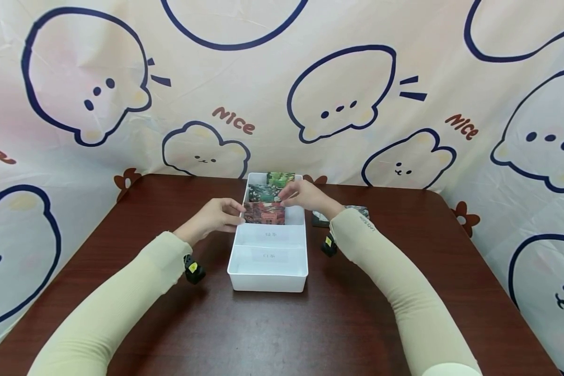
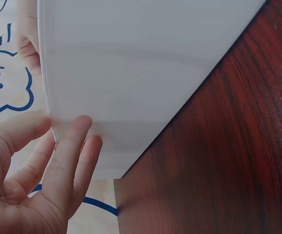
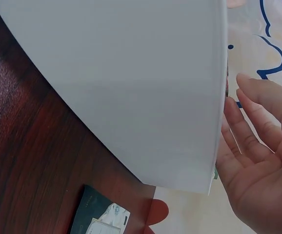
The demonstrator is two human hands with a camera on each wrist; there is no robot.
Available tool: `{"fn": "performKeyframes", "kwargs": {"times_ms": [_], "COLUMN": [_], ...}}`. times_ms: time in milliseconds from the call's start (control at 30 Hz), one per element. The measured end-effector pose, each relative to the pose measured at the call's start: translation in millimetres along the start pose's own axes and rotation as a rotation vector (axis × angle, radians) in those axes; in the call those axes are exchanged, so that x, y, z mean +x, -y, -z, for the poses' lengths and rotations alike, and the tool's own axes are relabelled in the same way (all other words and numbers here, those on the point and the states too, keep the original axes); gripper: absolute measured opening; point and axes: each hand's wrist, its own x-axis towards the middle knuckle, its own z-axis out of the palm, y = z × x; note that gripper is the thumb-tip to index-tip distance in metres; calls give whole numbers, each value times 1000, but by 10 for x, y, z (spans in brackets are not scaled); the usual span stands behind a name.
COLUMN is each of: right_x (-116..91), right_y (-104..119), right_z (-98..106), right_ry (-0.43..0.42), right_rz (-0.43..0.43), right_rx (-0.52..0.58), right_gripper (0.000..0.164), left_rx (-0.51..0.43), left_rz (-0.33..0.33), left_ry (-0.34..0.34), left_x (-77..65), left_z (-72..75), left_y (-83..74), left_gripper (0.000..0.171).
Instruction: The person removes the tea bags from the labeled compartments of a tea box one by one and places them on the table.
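A long white divided box (image 1: 270, 282) stands on the table. A red printed packet (image 1: 265, 214) stands upright in a middle section, with a teal packet (image 1: 262, 193) and a green packet (image 1: 280, 179) behind it. At the left rim is my left hand (image 1: 220, 213), two fingers resting against the outer wall and other fingertips at the rim beside the red packet's left edge. Reaching over the right rim, my right hand (image 1: 305, 197) has its fingertips near the red packet's upper right corner. In the right wrist view its thumb stands apart from its fingers; the box wall partly hides them.
Right of the box, partly under the right forearm, lie dark printed packets (image 1: 320, 219). Faint printed labels (image 1: 269, 256) mark the two front sections. A cartoon-print cloth (image 1: 272, 94) hangs behind the dark wooden table (image 1: 272, 334). Wrist cameras (image 1: 194, 270) hang below both wrists.
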Motion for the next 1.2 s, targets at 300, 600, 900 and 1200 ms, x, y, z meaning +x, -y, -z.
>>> {"fn": "performKeyframes", "kwargs": {"times_ms": [300, 600, 900, 1200], "right_x": [42, 95, 105, 76], "right_y": [3, -16, -17, -46], "right_z": [-3, -37, -65, -24], "right_ry": [28, 41, 37, 3], "right_rz": [-9, -31, -26, 3], "right_rx": [-43, -64, -103, -87], "right_gripper": [23, 21, 18, 11], "left_rx": [4, 4, -4, 5], "left_rz": [3, 2, 5, 1], "left_ry": [-5, -4, 6, -1], "left_x": [11, 19, 10, 0], "left_z": [6, 3, 6, 5], "left_y": [13, 15, 11, 1], "left_gripper": [35, 35, 37, 38]}}
